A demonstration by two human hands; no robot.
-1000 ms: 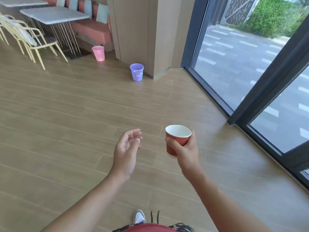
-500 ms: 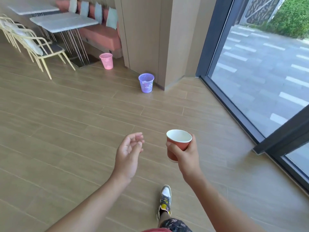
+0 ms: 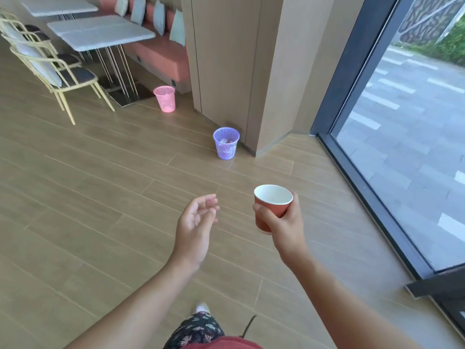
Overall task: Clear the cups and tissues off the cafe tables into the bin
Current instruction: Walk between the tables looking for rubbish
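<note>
Red paper cup carried over a wood-plank cafe floor, bins ahead.

The right hand [image 3: 286, 222] is clamped around the upright red cup [image 3: 270, 210], white inside; the left hand [image 3: 195, 222] is loose, fingers apart, holding nothing. A purple mesh bin [image 3: 226, 143] with litter stands by the wooden pillar [image 3: 226, 59], a pink bin [image 3: 164, 99] beyond it near the grey worktop [image 3: 100, 32], yellow chairs [image 3: 57, 71] and a glass wall [image 3: 402, 96] to the right.

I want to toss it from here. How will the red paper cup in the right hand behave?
The red paper cup looks empty, so probably very light and apt to drift. Its thin paper wall likely dents under the right hand. The purple bin is small and probably tips easily.
</note>
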